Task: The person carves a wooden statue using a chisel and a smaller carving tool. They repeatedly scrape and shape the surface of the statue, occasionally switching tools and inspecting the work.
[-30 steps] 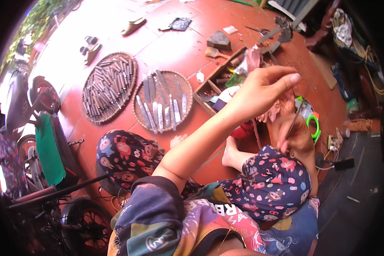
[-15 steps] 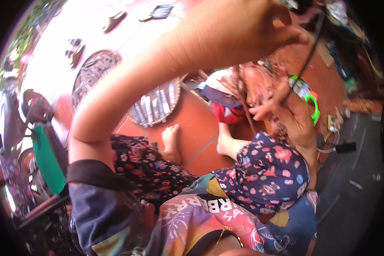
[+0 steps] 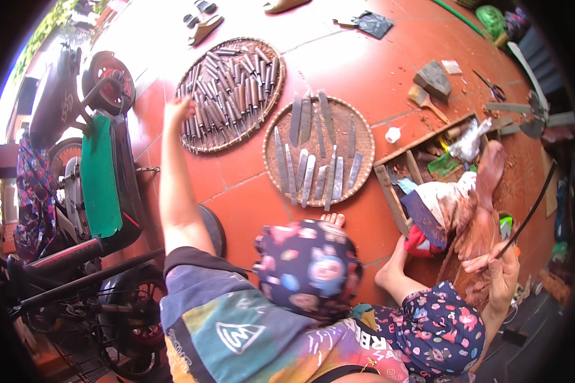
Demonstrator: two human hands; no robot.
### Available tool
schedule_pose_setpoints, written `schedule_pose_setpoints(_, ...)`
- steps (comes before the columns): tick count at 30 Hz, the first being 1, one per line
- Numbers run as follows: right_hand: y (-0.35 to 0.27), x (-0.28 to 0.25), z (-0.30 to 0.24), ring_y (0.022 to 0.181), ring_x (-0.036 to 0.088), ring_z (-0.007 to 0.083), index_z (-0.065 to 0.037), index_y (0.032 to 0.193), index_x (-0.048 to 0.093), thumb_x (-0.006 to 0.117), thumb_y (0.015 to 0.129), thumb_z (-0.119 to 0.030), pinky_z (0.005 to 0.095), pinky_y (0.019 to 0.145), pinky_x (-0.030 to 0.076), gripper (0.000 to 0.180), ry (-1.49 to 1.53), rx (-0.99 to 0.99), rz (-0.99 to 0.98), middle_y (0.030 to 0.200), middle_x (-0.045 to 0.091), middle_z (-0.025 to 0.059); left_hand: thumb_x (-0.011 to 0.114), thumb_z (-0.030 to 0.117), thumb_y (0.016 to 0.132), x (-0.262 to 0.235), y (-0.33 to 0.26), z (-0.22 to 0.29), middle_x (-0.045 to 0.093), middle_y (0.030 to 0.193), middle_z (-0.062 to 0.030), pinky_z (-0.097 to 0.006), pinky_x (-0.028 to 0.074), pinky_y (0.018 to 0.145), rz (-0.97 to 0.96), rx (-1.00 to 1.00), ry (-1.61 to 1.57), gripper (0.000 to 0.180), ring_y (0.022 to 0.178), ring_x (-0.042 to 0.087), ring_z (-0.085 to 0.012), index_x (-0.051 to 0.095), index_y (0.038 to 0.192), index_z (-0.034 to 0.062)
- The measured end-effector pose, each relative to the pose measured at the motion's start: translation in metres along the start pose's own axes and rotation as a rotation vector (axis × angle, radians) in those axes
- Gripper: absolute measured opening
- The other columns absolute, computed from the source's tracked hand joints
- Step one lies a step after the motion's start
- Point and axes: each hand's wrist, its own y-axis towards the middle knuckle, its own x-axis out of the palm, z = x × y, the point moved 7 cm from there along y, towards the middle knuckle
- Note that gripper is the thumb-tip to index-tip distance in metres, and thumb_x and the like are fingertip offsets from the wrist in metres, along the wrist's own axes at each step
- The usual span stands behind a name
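My left hand (image 3: 181, 109) reaches out to the left rim of a round woven tray (image 3: 262, 126) full of wooden-handled carving chisels (image 3: 233, 92). Its fingers are small and blurred, so what they touch is unclear. On the right, my right hand (image 3: 499, 271) is closed around a thin dark rod (image 3: 531, 214) slanting up and away. Just beside that hand, a reddish-brown carved piece of wood (image 3: 482, 236) leans near my right knee. White and dark cloth (image 3: 437, 204) lies against the carving.
Flat metal blades (image 3: 308, 172) lie on a second woven tray (image 3: 362, 180). A wooden box (image 3: 390, 195) holds tools and plastic bags. Beyond it are a brush (image 3: 425, 102), a grey stone block (image 3: 433, 81) and scissors (image 3: 489, 84). A motorbike with a green-covered seat (image 3: 102, 185) stands left.
My left hand has moved from beside the rod at upper right to the chisel tray at left. The view has turned left. My right hand still holds the rod.
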Motion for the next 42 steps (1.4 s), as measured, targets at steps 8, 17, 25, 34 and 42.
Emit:
schedule_pose_setpoints(8, 0.038, 0.0, 0.006, 0.066, 0.059, 0.0144, 0.0, 0.086, 0.051, 0.057, 0.095, -0.012, 0.0275, 0.064, 0.05, 0.017, -0.103, 0.04, -0.008, 0.075, 0.05, 0.0044, 0.064, 0.013, 0.078, 0.037, -0.052, -0.16, 0.067, 0.099, -0.0156, -0.039, 0.049, 0.089, 0.051, 0.319, 0.813, 0.026, 0.099, 0.063, -0.0308, 0.071, 0.103, 0.012)
schedule_pose_setpoints(17, 0.032, 0.004, 0.016, 0.065, 0.067, 0.0171, 0.001, 0.082, 0.053, 0.059, 0.091, -0.011, 0.0216, 0.052, 0.049, 0.016, -0.228, 0.183, -0.065, 0.072, 0.059, 0.0073, 0.066, 0.023, 0.075, 0.091, -0.094, -0.183, 0.045, 0.132, -0.0099, -0.059, 0.026, 0.109, -0.073, 0.106, 1.315, 0.073, 0.128, 0.04, -0.0287, 0.038, 0.142, 0.0187)
schedule_pose_setpoints(25, 0.025, 0.006, 0.02, 0.065, 0.058, 0.0119, -0.001, 0.091, 0.051, 0.056, 0.092, -0.005, 0.0248, 0.063, 0.049, 0.006, -0.193, 0.259, -0.06, 0.075, 0.053, 0.0032, 0.066, 0.023, 0.072, 0.1, -0.139, -0.173, 0.044, 0.131, -0.0125, -0.058, 0.03, 0.106, -0.098, 0.127, 1.224, 0.076, 0.13, 0.036, -0.033, 0.039, 0.143, 0.0166)
schedule_pose_setpoints(34, 0.024, 0.008, 0.025, 0.062, 0.059, 0.0133, -0.002, 0.095, 0.051, 0.064, 0.091, -0.016, 0.0247, 0.061, 0.05, 0.02, -0.191, 0.273, -0.022, 0.073, 0.055, 0.004, 0.058, 0.022, 0.081, 0.025, -0.122, -0.156, 0.07, 0.084, -0.0164, -0.042, 0.055, 0.075, 0.218, 0.172, 0.511, 0.021, 0.079, 0.069, -0.0326, 0.072, 0.09, 0.0091)
schedule_pose_setpoints(42, 0.03, 0.007, 0.035, 0.057, 0.061, 0.0152, -0.004, 0.094, 0.049, 0.067, 0.089, -0.024, 0.0239, 0.052, 0.05, 0.027, -0.195, 0.302, -0.021, 0.069, 0.056, 0.0038, 0.059, 0.024, 0.082, -0.077, 0.01, -0.217, 0.068, 0.092, -0.0245, -0.049, 0.054, 0.078, 0.506, -0.087, 0.889, 0.026, 0.088, 0.067, -0.0415, 0.071, 0.092, 0.0025)
